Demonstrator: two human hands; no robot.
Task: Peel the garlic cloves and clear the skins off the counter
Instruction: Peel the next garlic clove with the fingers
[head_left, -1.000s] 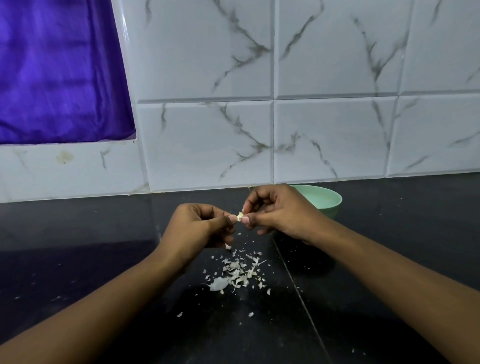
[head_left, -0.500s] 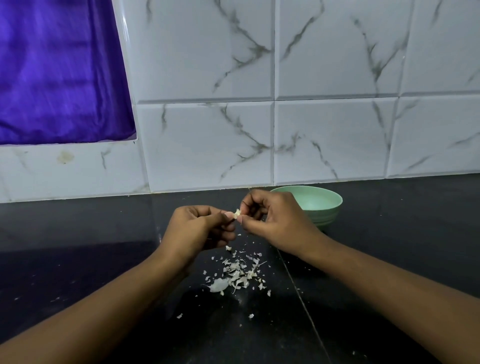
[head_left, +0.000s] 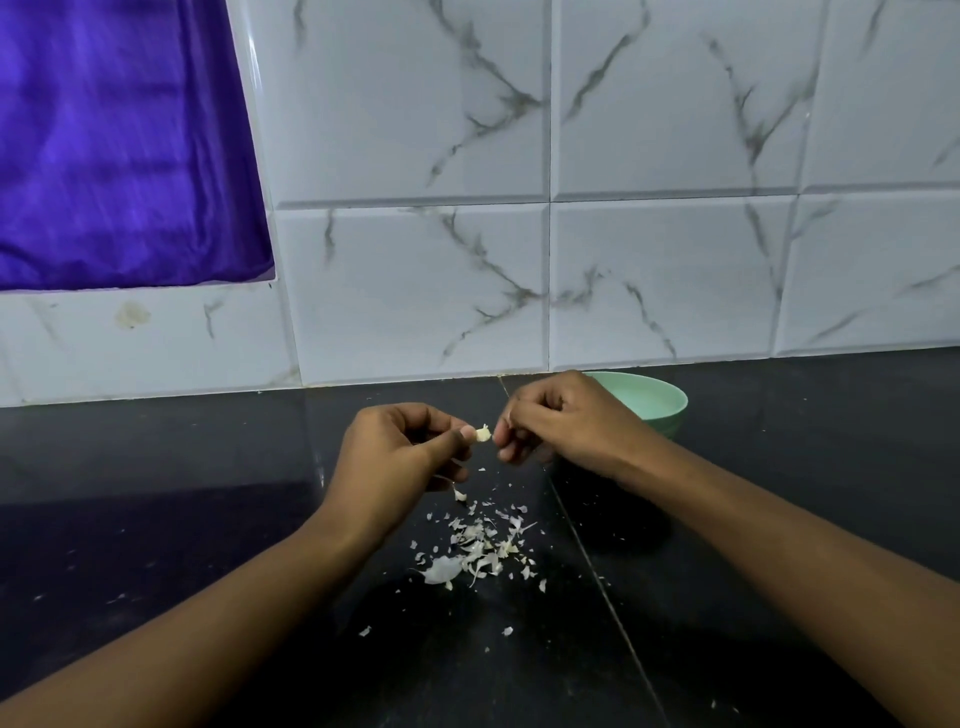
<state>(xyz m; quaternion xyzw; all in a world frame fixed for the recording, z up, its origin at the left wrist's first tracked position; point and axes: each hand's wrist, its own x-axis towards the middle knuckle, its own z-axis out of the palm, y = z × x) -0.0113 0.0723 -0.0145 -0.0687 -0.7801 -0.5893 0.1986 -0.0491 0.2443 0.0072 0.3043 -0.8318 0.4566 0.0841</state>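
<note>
Skins (head_left: 475, 545) on counter (head_left: 156, 519), front of bowl (head_left: 654, 402); bowl behind right hand (head_left: 566, 421), near wall (head_left: 415, 286).

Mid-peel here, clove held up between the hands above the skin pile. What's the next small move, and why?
Probably pinch the ragged skin with the right hand and pull it off. The left hand pinches the garlic clove, which looks only partly peeled, and the right hand is poised just beside it, above the skins on the counter.

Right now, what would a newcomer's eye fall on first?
The left hand pinches a small pale garlic clove above the black counter, the right hand curled close beside it. Below lies a scatter of white papery garlic skins; a pale green bowl sits behind the right hand.
</note>
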